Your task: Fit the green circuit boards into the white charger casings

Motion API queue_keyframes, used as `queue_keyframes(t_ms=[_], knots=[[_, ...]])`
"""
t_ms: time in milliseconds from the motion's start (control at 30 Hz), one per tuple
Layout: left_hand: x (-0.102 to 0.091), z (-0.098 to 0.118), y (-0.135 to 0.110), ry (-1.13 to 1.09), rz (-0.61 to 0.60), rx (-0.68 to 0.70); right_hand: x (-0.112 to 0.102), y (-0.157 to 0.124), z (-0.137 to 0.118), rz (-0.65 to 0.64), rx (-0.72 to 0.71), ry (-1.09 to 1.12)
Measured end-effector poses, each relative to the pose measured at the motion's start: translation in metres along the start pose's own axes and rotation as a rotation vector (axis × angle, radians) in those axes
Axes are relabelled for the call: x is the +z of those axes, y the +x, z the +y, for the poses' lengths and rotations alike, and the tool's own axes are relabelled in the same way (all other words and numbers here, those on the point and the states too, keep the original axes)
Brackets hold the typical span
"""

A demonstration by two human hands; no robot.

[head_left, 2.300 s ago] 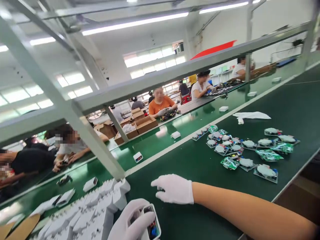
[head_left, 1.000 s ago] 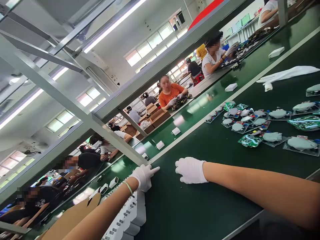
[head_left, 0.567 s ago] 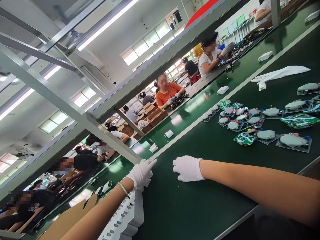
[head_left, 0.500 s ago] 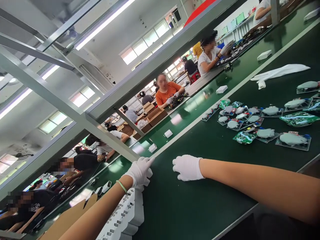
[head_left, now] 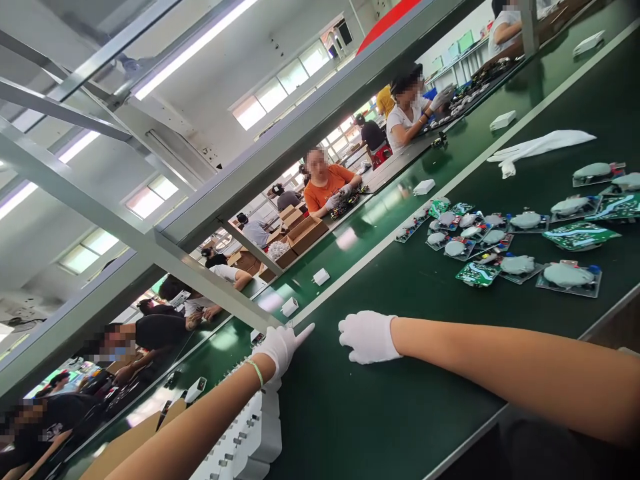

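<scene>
Both my hands wear white gloves and lie on the dark green mat (head_left: 400, 413). My left hand (head_left: 280, 345) rests on the far end of a row of white charger housings (head_left: 250, 440), its index finger stretched toward the white line at the belt's edge. My right hand (head_left: 367, 337) sits a little to the right, knuckles up, fingers curled under onto the mat. Anything beneath those fingers is hidden. Several green circuit boards with pale grey pads (head_left: 567, 277) lie spread out at the right, well beyond my right hand.
A loose white glove (head_left: 540, 143) lies beyond the boards. White chargers (head_left: 321, 275) ride the shiny green belt behind the white line. A slanted metal frame post (head_left: 210, 283) stands by my left hand. Cardboard (head_left: 125, 447) lies lower left. Other people work across the belt by open boxes (head_left: 305, 233).
My left hand no longer holds the housing it had 2.3 s ago; it reached to the row's far end and its index finger is straight again. The right hand barely moved.
</scene>
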State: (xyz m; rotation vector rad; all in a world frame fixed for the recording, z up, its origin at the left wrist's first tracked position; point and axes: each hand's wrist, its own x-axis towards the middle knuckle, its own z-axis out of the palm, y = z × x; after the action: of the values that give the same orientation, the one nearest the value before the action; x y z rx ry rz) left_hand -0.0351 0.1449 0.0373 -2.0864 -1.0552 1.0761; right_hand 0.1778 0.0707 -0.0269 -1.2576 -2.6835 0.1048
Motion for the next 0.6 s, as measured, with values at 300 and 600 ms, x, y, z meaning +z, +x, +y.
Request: queue_keyframes(t_ms=[300, 600], knots=[[-0.013, 0.037, -0.038, -0.319, 0.507, -0.027, -0.013, -0.004, 0.005, 0.008, 0.074, 0.065], [-0.007, 0.1, -0.075, -0.59, 0.725, -0.023, -0.033, -0.008, 0.071, 0.072, 0.625, 0.025]])
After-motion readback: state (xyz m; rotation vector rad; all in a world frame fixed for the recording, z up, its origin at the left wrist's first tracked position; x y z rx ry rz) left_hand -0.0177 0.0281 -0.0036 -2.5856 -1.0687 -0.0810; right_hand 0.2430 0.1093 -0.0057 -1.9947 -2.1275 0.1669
